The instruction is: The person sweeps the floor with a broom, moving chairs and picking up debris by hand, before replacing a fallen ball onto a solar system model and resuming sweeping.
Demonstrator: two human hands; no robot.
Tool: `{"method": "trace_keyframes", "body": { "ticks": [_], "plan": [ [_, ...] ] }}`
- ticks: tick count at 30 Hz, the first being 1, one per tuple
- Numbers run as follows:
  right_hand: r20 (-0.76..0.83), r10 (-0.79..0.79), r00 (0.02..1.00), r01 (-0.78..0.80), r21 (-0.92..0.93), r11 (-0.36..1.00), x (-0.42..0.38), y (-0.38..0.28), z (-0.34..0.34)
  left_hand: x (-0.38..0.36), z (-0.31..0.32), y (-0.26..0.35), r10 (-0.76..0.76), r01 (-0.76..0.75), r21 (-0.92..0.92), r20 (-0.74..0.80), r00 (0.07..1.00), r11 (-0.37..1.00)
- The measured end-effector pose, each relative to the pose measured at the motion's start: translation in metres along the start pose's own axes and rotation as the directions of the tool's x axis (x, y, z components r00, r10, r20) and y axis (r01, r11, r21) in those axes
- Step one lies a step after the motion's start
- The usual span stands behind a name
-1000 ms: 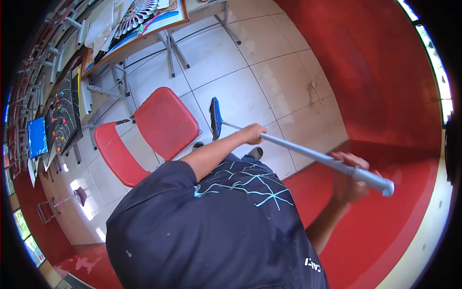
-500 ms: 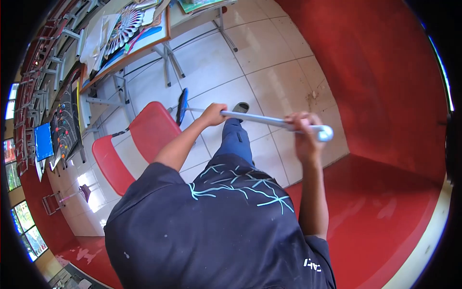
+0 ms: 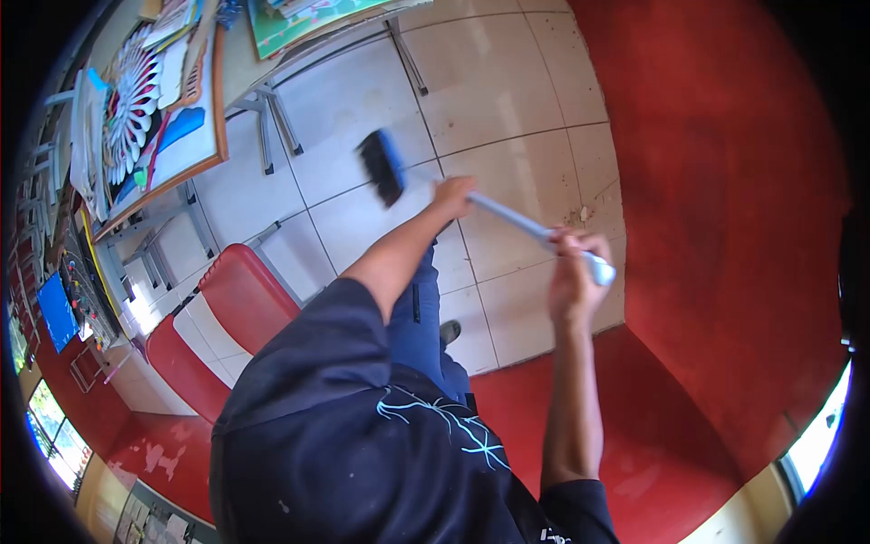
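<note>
A broom's light blue-grey handle (image 3: 512, 216) runs slantwise in front of my body. My left hand (image 3: 453, 197) is closed round the lower part of the handle, near the broom head. My right hand (image 3: 577, 258) grips it close to the rounded top end. The broom head (image 3: 381, 168), blue with dark bristles, is slightly blurred over the white floor tiles; whether it touches them I cannot tell.
Red chair (image 3: 245, 299) stands at the left. A desk (image 3: 220, 100) at the upper left holds papers and crafts, with metal legs beneath. Small debris (image 3: 580, 215) lies on tiles near the red wall (image 3: 716, 163). A red ledge (image 3: 625, 399) is at the lower right.
The broom head has swung up and outward, now broadside with its bristles showing. My left hand has moved right and up. The view has turned, shifting the chair and desk, and my legs have moved.
</note>
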State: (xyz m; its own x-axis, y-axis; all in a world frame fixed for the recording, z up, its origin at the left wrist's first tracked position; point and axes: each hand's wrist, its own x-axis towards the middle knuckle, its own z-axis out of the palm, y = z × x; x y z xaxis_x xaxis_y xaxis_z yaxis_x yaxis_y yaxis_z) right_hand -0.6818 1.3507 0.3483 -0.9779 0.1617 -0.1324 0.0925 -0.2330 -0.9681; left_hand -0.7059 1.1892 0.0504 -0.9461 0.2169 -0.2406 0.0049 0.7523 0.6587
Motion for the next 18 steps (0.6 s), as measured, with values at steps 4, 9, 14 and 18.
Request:
{"method": "trace_keyframes", "body": {
  "ticks": [4,9,14,18],
  "plan": [
    [0.007,-0.099,0.995,0.099,-0.181,0.978,0.066,-0.045,-0.008,0.109,0.006,0.064,0.153,-0.145,-0.075,0.101,0.983,0.987],
    [0.201,-0.362,0.91,0.414,-0.398,0.819,0.076,-0.11,0.017,0.158,-0.046,0.148,0.234,-0.293,-0.314,-0.212,0.949,0.903],
    [-0.256,-0.261,0.931,0.237,-0.121,0.964,0.131,-0.145,-0.009,0.161,-0.092,0.149,0.148,-0.221,-0.231,-0.295,0.944,0.948],
    [-0.192,-0.195,0.962,0.159,-0.188,0.969,0.149,-0.052,0.0,0.206,-0.04,0.084,0.14,-0.138,0.037,-0.033,0.99,0.99]
  ]
}}
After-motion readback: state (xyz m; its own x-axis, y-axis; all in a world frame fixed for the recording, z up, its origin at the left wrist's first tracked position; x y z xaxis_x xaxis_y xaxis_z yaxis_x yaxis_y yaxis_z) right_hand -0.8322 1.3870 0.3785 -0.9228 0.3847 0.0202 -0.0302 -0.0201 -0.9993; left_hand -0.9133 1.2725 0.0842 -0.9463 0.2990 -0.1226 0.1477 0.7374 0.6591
